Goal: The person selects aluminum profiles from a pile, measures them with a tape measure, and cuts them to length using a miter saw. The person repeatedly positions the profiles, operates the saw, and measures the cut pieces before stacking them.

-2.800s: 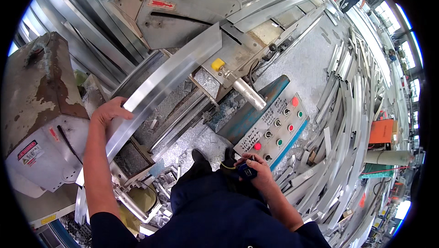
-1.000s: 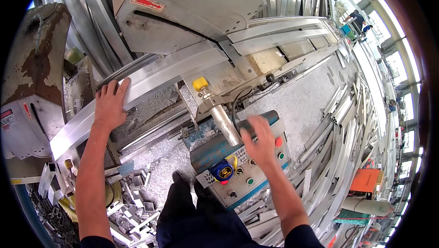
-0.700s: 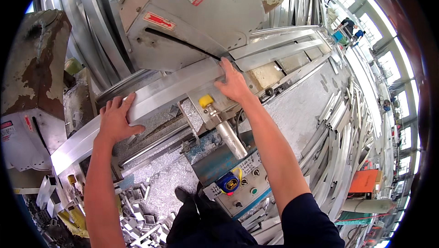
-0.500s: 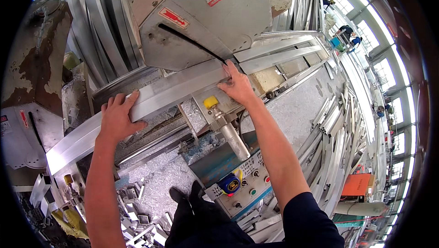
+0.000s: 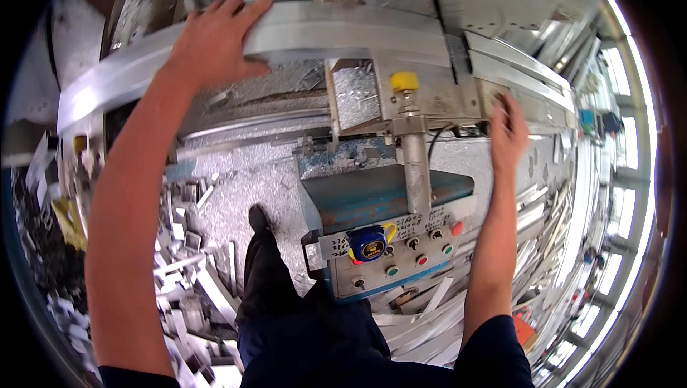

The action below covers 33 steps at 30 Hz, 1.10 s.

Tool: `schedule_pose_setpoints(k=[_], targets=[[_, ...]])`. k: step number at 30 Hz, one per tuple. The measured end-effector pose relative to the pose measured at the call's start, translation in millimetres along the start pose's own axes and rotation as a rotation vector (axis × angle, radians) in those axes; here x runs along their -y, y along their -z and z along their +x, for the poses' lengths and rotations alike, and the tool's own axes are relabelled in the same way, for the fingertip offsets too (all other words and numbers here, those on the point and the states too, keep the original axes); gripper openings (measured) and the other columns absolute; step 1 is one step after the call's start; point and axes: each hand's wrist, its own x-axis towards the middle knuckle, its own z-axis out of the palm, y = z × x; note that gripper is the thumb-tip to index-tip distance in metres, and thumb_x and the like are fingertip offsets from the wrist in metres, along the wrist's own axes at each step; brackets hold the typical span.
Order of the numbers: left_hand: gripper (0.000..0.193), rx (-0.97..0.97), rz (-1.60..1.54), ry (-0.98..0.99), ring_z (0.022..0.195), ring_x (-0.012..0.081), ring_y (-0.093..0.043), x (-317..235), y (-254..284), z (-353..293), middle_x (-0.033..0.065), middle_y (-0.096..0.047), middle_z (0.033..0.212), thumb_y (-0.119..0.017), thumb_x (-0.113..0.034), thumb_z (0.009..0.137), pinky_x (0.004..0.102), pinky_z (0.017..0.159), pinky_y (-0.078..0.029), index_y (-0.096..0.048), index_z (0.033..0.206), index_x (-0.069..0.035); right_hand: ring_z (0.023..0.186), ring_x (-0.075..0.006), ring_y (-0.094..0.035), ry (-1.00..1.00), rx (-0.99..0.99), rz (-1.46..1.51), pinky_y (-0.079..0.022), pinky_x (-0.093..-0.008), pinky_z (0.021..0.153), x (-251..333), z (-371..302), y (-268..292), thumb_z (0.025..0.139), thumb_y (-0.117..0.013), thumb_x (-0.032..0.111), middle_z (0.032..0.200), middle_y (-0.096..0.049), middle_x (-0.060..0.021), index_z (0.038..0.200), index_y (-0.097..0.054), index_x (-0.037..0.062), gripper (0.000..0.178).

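One metal bar (image 5: 343, 30), littered workshop floor (image 5: 229, 205).

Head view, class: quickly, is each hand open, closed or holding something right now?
Left hand: open, spread across the long metal profile.
Right hand: blurred, so open or closed cannot be told; nothing seen in it.

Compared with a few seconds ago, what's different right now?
The blue tape measure has gone from the right hand to the control panel. The right hand afterwards reached the end of the metal bar; now it has come away and moved to the right, beyond that end. The left hand is still on the bar.
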Motion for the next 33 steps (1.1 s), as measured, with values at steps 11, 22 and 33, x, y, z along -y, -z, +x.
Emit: schedule_pose_setpoints(k=[11,22,33], targets=[[0.092,0.068,0.061,0.102,0.107,0.0403,-0.056,-35,-3,21,0.0234,-0.058,0.114,-0.085,-0.039,0.049,0.045,0.094,-0.046,-0.051,0.124,0.0,0.124,-0.0372,-0.053,-0.492,0.421,-0.352,-0.041,-0.04,0.104,-354,-139,3,0.094,-0.063,0.03,0.131,-0.057,-0.025,0.133,-0.051,-0.0034,0.053],[0.101,0.047,0.07,0.095,0.109,0.0391,-0.057,-29,-7,17,0.0231,-0.057,0.118,-0.087,-0.041,0.048,0.042,0.095,-0.046,-0.048,0.131,0.001,0.117,-0.0461,-0.052,-0.003,0.693,-0.404,-0.042,-0.0484,0.1,-436,-131,-82,0.092,-0.063,0.03,0.124,-0.058,-0.0269,0.123,-0.058,0.0005,0.043],[0.105,0.084,0.063,0.103,0.117,0.0385,-0.051,-31,-5,17,0.0227,-0.053,0.125,-0.089,-0.038,0.05,0.0423,0.101,-0.042,-0.043,0.137,-0.001,0.116,-0.042,-0.05,0.077,0.551,-0.492,-0.042,-0.0499,0.098,-502,-177,-109,0.087,-0.066,0.027,0.119,-0.059,-0.0244,0.129,-0.053,0.0028,0.049]])
